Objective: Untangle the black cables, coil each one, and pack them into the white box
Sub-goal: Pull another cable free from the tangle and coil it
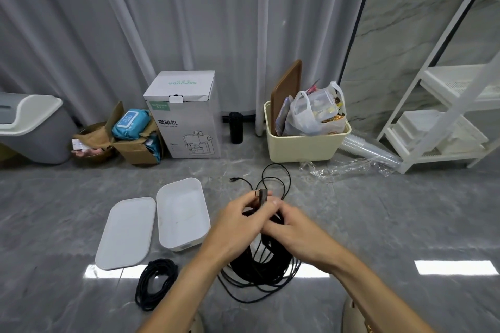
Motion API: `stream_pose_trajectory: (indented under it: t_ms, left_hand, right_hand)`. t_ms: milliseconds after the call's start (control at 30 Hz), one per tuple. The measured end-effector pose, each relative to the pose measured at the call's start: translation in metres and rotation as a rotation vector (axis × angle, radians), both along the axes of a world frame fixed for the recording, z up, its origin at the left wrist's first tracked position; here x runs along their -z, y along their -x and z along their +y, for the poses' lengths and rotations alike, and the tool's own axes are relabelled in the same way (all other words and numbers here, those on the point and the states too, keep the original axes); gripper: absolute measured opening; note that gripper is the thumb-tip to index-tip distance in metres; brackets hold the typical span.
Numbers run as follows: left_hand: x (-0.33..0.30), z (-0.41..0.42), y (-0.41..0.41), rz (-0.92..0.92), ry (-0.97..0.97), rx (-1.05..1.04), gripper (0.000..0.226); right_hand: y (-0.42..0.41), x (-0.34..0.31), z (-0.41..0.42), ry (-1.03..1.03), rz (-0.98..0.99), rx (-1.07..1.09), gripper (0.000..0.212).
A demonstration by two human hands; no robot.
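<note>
Both hands meet above the grey marble floor, in the middle of the view. The left hand has its fingers curled round a bundle of black cable, and the right hand closes on the same bundle from the other side, so each grip is narrow and holding the cable. A dark plug sticks up just above the fingertips. Below the hands the cable hangs in loose loops that spread on the floor, and further loops trail away beyond the hands, with a small connector end lying on the floor past them.

A second black cable, already coiled, lies on the floor to the left of the hanging loops, apart from them. Just beyond it rests the white lid, flat on the floor, and right beside the lid stands the open white box, which holds no cable.

Along the curtain at the far side of the floor stand a grey bin, an open brown carton with blue packets, a white coffee-machine box, a black bottle and a cream tub stuffed with bags. A white rack stands at the far right.
</note>
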State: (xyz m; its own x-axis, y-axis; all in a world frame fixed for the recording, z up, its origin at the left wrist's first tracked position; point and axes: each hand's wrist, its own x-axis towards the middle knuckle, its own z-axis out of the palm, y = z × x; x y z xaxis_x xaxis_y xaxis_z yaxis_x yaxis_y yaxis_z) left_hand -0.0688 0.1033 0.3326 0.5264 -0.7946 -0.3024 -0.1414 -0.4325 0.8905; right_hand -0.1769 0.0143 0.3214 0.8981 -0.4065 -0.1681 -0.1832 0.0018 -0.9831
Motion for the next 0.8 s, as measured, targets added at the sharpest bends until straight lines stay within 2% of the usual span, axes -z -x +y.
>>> stream_pose_trajectory:
  t_ms: [133,233,367,567,633,800]
  left_hand:
    - [0.001,-0.003,-0.001,0.007,0.02,-0.108,0.028]
    - [0.001,-0.003,-0.003,0.103,0.02,-0.209,0.03]
    - [-0.004,0.0,-0.008,0.26,0.1,-0.295,0.028]
    - [-0.002,0.006,-0.016,0.229,0.18,-0.159,0.021]
    - [0.002,0.008,-0.021,0.114,0.196,-0.143,0.016]
    - [0.011,0.009,-0.026,-0.431,0.121,-0.082,0.007]
  right_hand:
    - [0.0,0.002,0.0,-0.105,0.014,0.099,0.034]
    - [0.003,0.003,-0.002,-0.109,0.091,0.052,0.05]
    - [0.003,0.007,-0.003,-0.227,0.095,0.113,0.036]
    - [-0.002,0.01,-0.009,-0.458,-0.061,0.318,0.029]
    - [-0.003,0.012,-0.012,-0.488,-0.103,0.381,0.029]
    - [-0.002,0.017,-0.014,-0.404,-0.114,0.477,0.026]
